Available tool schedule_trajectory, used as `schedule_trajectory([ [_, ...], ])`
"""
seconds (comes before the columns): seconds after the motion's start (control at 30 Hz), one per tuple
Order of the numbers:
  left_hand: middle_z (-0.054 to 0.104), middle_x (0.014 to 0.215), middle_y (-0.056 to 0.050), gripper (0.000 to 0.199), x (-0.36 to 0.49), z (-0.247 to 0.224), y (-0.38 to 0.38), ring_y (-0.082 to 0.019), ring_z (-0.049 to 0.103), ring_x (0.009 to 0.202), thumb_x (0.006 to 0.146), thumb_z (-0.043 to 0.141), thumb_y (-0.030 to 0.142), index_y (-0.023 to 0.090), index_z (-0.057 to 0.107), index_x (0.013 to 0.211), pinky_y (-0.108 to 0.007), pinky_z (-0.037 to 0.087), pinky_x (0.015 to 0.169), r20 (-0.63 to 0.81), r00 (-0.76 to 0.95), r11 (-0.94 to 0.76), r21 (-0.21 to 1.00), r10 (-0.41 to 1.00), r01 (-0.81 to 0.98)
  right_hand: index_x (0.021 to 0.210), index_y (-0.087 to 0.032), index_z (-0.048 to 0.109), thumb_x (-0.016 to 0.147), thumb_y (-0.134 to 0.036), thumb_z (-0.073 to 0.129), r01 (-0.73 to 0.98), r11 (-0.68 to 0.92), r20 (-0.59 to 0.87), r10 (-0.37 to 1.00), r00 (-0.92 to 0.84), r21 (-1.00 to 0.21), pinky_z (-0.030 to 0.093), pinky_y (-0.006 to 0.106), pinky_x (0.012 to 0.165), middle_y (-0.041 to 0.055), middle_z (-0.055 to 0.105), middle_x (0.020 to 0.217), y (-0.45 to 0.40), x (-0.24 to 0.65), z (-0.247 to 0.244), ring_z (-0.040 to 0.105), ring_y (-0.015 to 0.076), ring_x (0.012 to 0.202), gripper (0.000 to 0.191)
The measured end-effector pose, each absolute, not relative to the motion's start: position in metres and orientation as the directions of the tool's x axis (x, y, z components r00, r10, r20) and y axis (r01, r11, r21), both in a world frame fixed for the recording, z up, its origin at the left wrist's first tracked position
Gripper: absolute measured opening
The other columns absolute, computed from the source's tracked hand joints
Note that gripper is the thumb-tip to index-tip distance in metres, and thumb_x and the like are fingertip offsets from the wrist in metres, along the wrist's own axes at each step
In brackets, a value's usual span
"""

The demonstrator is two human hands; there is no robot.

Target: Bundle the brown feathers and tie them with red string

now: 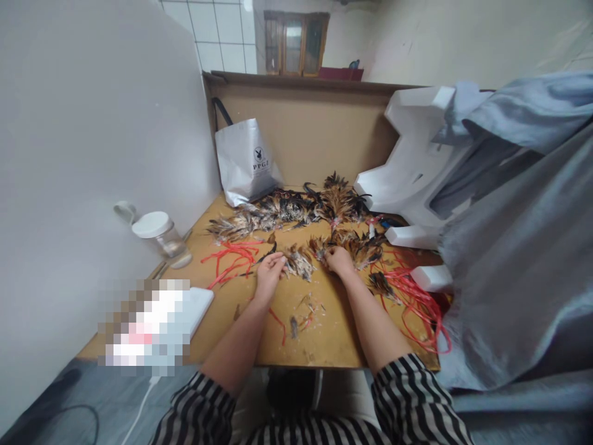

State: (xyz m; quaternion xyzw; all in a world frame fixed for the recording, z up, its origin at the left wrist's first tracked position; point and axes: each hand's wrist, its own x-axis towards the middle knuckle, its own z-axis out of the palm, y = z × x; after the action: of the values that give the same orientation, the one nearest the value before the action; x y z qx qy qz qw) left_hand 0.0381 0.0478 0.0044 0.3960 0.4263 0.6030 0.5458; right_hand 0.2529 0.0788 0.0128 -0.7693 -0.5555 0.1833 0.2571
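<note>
Brown feathers (317, 246) on the tabletop (338, 346) are sitting pinched by your right hand (341, 261); your left hand (268, 272) is touching a pale feather clump (301, 264), its grip unclear; the feather row (291, 210) behind is looking gathered, these nearer pieces seemingly remaining unfinished.

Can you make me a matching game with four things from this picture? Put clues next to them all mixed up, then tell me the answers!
Things:
1. left hand
2. silver bag
3. jar
4. bigger bundle of red strips

Clues:
A. has a white lid
B. on the right side of the table
C. right by a small, pale feather bunch
D. has black letters

Right pairs: 1-C, 2-D, 3-A, 4-B
</note>
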Motion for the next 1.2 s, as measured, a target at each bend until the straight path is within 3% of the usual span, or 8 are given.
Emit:
schedule_trajectory([
  [0.13, 0.062, 0.076, -0.005, 0.039, 0.037, 0.004, 0.049, -0.008, 0.053, 0.052, 0.061, 0.067, 0.033, 0.012, 0.055, 0.091, -0.018, 0.035, 0.042, 0.017, -0.101, -0.048, 0.947, 0.995, -0.317, 0.093, -0.017, 0.062, 0.074, -0.031, 0.046, 0.749, -0.100, 0.256, 0.903, 0.344, -0.655, 0.038, 0.022, 0.060, 0.0044, 0.065, 0.070, 0.065, 0.251, 0.021, 0.057, 0.0138, 0.061, 0.029],
  [0.23, 0.063, 0.075, -0.005, 0.037, 0.035, 0.005, 0.050, -0.008, 0.053, 0.052, 0.061, 0.067, 0.033, 0.012, 0.056, 0.089, -0.018, 0.035, 0.043, 0.026, -0.121, -0.064, 0.946, 0.992, -0.319, 0.091, -0.016, 0.063, 0.076, -0.033, 0.042, 0.732, 0.070, 0.368, 0.894, 0.256, -0.678, 0.039, 0.022, 0.062, 0.0040, 0.065, 0.074, 0.055, 0.244, 0.026, 0.057, 0.0141, 0.065, 0.030],
  [0.4, 0.063, 0.075, -0.005, 0.035, 0.032, 0.005, 0.052, -0.007, 0.052, 0.050, 0.061, 0.066, 0.032, 0.012, 0.057, 0.087, -0.017, 0.032, 0.041, 0.022, -0.165, -0.079, 0.934, 0.986, -0.348, 0.073, -0.017, 0.064, 0.072, -0.029, 0.047, 0.725, 0.186, 0.317, 0.947, 0.047, -0.663, 0.038, 0.021, 0.061, 0.0019, 0.065, 0.070, 0.051, 0.219, 0.029, 0.056, 0.0132, 0.066, 0.021],
  [0.7, 0.060, 0.064, -0.001, 0.030, 0.031, -0.002, 0.055, -0.004, 0.041, 0.041, 0.063, 0.065, 0.034, 0.012, 0.058, 0.082, -0.016, 0.024, 0.036, 0.006, -0.131, -0.051, 0.940, 0.991, -0.337, 0.077, -0.021, 0.066, 0.069, -0.028, 0.055, 0.867, 0.029, 0.160, 0.985, 0.059, -0.497, 0.036, 0.022, 0.061, 0.0041, 0.067, 0.081, 0.055, 0.189, 0.025, 0.058, 0.0159, 0.075, 0.015],
  [0.8, 0.059, 0.062, -0.001, 0.029, 0.033, -0.001, 0.054, -0.004, 0.040, 0.040, 0.063, 0.065, 0.034, 0.012, 0.059, 0.080, -0.017, 0.023, 0.036, -0.001, -0.099, -0.029, 0.951, 0.995, -0.307, 0.073, -0.020, 0.066, 0.070, -0.029, 0.054, 0.871, 0.012, 0.157, 0.985, 0.075, -0.492, 0.036, 0.022, 0.060, 0.0056, 0.066, 0.080, 0.054, 0.192, 0.017, 0.058, 0.0162, 0.073, 0.015],
  [0.93, 0.059, 0.062, -0.001, 0.029, 0.035, -0.001, 0.052, -0.004, 0.040, 0.041, 0.062, 0.066, 0.035, 0.012, 0.059, 0.079, -0.017, 0.023, 0.036, -0.019, -0.022, 0.011, 0.958, 1.000, -0.288, 0.068, -0.018, 0.065, 0.070, -0.029, 0.052, 0.765, 0.073, 0.206, 0.975, 0.079, -0.640, 0.035, 0.022, 0.057, 0.0036, 0.064, 0.068, 0.057, 0.201, 0.003, 0.054, 0.0132, 0.062, 0.017],
  [1.07, 0.060, 0.065, -0.002, 0.032, 0.035, -0.004, 0.050, -0.004, 0.040, 0.042, 0.062, 0.066, 0.036, 0.012, 0.061, 0.083, -0.017, 0.023, 0.037, -0.015, 0.084, 0.038, 0.958, 0.996, -0.283, 0.068, -0.014, 0.065, 0.067, -0.036, 0.055, 0.446, 0.064, 0.108, 0.991, 0.075, -0.893, 0.034, 0.021, 0.050, 0.0006, 0.059, 0.057, 0.058, 0.201, -0.003, 0.046, 0.0099, 0.049, 0.024],
  [1.2, 0.061, 0.070, -0.003, 0.037, 0.036, -0.007, 0.051, -0.003, 0.041, 0.043, 0.062, 0.067, 0.036, 0.012, 0.061, 0.089, -0.017, 0.024, 0.039, -0.003, 0.153, 0.046, 0.961, 0.988, -0.274, 0.069, -0.013, 0.065, 0.061, -0.038, 0.061, 0.236, 0.028, 0.045, 0.997, 0.064, -0.971, 0.034, 0.021, 0.051, -0.0007, 0.057, 0.056, 0.054, 0.190, 0.002, 0.042, 0.0082, 0.047, 0.027],
])
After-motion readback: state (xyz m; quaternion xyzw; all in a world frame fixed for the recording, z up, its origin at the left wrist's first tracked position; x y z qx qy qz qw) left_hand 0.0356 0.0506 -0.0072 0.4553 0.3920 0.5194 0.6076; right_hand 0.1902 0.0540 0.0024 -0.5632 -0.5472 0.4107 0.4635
